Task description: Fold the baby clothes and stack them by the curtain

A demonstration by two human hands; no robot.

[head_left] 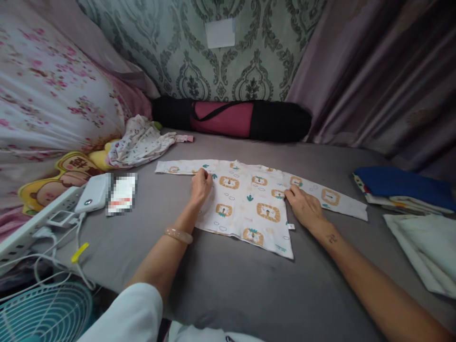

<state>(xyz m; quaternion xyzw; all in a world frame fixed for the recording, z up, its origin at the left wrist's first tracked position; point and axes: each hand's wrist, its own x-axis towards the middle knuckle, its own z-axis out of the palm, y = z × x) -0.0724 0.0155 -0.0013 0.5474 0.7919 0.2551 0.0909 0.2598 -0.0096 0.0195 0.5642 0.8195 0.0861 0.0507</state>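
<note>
A white lion-print shirt [242, 211] lies spread on the grey sheet [313, 289], sleeves reaching left and right — the left hand [202, 185] pinches its left underarm, the right hand [304, 204] its right. Folded blue cloth [409, 187] sits far right.

Soft, dim light leaves the right-hand curtain [359, 71] darkest, and the edges stretch (one white item [122, 194] is pixelated).

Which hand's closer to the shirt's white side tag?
Right. The right hand is just beyond the tag, on the same side of the shirt; the left hand is at the opposite side.
</note>
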